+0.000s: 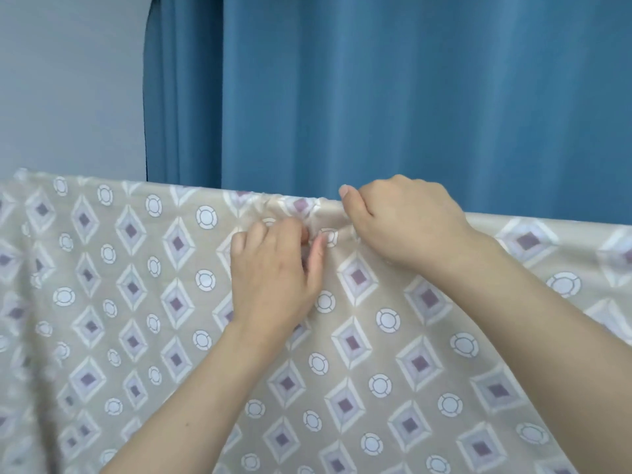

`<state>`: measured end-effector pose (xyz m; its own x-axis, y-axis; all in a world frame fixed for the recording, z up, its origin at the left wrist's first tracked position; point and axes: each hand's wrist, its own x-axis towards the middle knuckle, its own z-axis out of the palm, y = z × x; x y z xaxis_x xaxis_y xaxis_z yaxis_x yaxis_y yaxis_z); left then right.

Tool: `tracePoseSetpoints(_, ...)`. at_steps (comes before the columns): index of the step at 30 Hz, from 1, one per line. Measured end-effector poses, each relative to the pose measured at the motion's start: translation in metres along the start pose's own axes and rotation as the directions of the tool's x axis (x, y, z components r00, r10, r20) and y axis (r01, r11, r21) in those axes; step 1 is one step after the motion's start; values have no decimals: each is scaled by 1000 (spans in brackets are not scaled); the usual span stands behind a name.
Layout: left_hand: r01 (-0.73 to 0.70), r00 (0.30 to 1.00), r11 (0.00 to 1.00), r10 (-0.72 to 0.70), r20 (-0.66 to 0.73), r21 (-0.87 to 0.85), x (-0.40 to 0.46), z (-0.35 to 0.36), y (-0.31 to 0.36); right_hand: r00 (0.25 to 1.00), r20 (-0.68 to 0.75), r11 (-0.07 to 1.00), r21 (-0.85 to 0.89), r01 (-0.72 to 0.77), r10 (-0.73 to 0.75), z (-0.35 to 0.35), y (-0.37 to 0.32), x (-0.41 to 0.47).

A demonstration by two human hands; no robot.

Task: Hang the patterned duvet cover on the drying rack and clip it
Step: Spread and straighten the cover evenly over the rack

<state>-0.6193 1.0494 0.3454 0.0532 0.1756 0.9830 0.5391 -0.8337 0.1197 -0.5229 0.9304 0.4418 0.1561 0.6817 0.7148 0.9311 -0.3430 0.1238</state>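
The patterned duvet cover (143, 302), beige with purple diamonds and white rings, hangs draped over a hidden rail, its top fold running across the frame. My left hand (273, 271) lies on the cloth just below the fold, fingers curled and pinching a small bunch of fabric. My right hand (403, 224) grips the top edge of the cover right beside it, thumb over the fold. The cloth puckers between the two hands. No clip shows, and the rack itself is covered.
A blue curtain (410, 97) hangs close behind the cover. A pale wall (68, 80) stands at the left.
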Motion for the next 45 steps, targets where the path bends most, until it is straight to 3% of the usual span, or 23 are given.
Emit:
tracePoseSetpoints(5,-96,987,991,107,123,-96,-4,3,-13,998,17,997,49,57,-58,6,-23,13)
tracePoseSetpoints(9,102,994,987,-97,44,-126,1,-7,-33,993,60,994,56,95,-98,9,-38,22)
tracePoseSetpoints(13,290,954,955,-294,-64,-60,11,-20,-77,984,65,986,42,163,-166,14,-48,30)
tracePoseSetpoints(21,416,909,897,-405,-102,148,19,-35,-121,946,73,948,17,317,-317,31,-87,54)
tracePoseSetpoints(23,427,904,895,-426,-33,129,26,-37,-126,945,67,947,13,320,-320,35,-96,59)
tracePoseSetpoints(26,327,943,945,-324,71,-24,26,-33,-130,941,75,944,15,330,-331,39,-109,66)
tracePoseSetpoints(30,279,944,958,-261,201,-71,11,-36,-138,946,107,951,79,300,-307,45,-125,74)
tracePoseSetpoints(34,299,872,941,-202,447,-158,-15,-42,-152,946,12,945,43,324,-325,59,-150,82)
tracePoseSetpoints(38,463,727,827,-149,670,-319,-12,-60,-178,935,-37,936,-11,352,-353,67,-182,96)
tracePoseSetpoints(40,415,823,857,-211,528,-305,-4,-70,-206,929,-16,929,-15,371,-371,68,-199,106)
tracePoseSetpoints(41,411,878,872,-301,371,-265,1,-74,-225,924,-11,924,-9,382,-382,69,-207,111)
tracePoseSetpoints(42,444,891,873,-407,201,-202,7,-79,-245,921,-9,921,-2,389,-389,71,-216,114)
tracePoseSetpoints(43,507,862,852,-503,62,-127,12,-85,-266,921,-3,921,5,389,-389,71,-225,118)
tracePoseSetpoints(45,652,758,758,-651,-38,34,22,-97,-306,926,3,926,17,376,-377,74,-242,123)
